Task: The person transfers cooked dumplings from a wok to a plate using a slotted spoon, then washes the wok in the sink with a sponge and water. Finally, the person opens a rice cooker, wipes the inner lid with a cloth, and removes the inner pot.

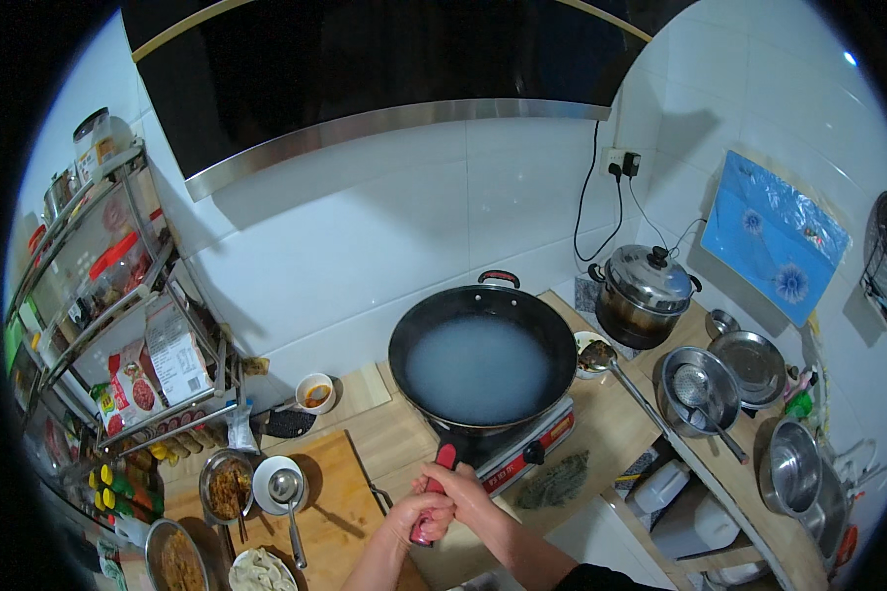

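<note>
Both of my hands close around the red handle (pixel 441 467) of a large black wok (pixel 498 292). My left hand (pixel 423 516) grips its near end, and my right hand (pixel 454 482) is just beyond, towards the pan. Cloudy, whitish liquid (pixel 477 371) fills much of the wok, which rests on a portable gas stove (pixel 536 443). To the left, a wooden cutting board (pixel 332 487) bears a white bowl (pixel 301 487) with a metal ladle (pixel 293 517) on it. Dumplings (pixel 261 572) lie in a white dish near the bottom edge.
Two metal bowls of food (pixel 229 485) (pixel 179 561) stand at the left, below a metal rack (pixel 148 284). Right of the wok are a ladle over a small bowl (pixel 589 369), a lidded steel pot (pixel 643 295) and several metal basins (pixel 698 421). A range hood (pixel 399 118) hangs above.
</note>
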The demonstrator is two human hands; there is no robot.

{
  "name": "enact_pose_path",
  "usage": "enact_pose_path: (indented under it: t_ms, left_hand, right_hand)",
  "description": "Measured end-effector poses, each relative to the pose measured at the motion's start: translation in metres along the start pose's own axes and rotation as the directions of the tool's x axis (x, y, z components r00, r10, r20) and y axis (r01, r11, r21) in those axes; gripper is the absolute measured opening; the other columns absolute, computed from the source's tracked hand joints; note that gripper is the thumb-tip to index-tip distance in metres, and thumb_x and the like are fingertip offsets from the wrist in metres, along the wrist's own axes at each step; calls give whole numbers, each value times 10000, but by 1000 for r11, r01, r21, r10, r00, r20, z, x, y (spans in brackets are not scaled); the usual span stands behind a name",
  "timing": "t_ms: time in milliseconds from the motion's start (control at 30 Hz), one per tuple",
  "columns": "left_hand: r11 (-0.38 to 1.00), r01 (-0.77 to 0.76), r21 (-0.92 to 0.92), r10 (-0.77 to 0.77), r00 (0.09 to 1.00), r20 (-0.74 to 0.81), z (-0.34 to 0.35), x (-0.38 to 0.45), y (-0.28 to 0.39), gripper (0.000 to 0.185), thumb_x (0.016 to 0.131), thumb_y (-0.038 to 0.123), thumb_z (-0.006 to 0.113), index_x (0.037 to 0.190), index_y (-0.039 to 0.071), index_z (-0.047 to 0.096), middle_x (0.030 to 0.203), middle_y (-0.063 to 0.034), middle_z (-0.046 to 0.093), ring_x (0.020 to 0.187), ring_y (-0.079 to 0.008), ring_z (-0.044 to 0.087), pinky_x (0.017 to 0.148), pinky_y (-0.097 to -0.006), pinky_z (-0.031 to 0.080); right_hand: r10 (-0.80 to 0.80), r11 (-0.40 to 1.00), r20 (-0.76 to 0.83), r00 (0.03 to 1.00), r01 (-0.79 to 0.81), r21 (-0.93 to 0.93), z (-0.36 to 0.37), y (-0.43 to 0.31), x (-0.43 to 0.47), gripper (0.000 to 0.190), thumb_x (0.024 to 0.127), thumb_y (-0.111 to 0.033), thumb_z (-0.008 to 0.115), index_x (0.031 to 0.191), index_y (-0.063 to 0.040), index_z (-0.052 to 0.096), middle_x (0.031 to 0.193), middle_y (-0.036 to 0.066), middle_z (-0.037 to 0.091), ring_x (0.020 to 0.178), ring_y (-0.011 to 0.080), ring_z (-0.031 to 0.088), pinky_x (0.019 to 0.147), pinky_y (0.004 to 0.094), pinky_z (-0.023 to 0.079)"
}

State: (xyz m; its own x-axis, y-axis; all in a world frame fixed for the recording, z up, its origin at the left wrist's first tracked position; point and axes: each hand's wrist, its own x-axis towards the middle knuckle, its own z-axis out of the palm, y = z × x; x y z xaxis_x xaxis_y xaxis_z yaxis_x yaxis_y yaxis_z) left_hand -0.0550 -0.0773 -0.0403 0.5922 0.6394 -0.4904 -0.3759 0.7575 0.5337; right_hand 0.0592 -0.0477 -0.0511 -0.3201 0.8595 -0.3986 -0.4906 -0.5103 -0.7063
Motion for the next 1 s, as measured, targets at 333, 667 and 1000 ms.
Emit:
enact_pose_path:
  t_ms: [333,667,1000]
  left_hand:
    - [994,-106,-37,108,992,60,18,-2,-28,150,767,59,551,705,60,414,492,-32,387,321,-116,356,295,-255,285]
    - [992,-111,-54,119,976,181,23,-9,-33,144,746,23,522,687,49,394,479,-48,375,332,-157,405,311,-300,346]
    - [996,-84,-20,86,969,231,14,-21,-40,226,766,42,516,601,49,361,463,-45,354,339,-159,404,331,-293,347]
  right_hand:
    - [23,998,46,999,-20,-65,-16,-3,-22,88,794,-105,588,759,-25,571,686,69,584,676,158,601,601,276,478]
    - [37,969,-73,997,-53,-242,-9,-3,-37,137,761,-110,588,845,-19,529,733,88,584,669,171,590,612,284,472]
    - [-7,943,-98,995,-26,-333,4,0,-53,170,734,-179,604,797,-24,568,718,47,571,649,127,546,610,251,439]
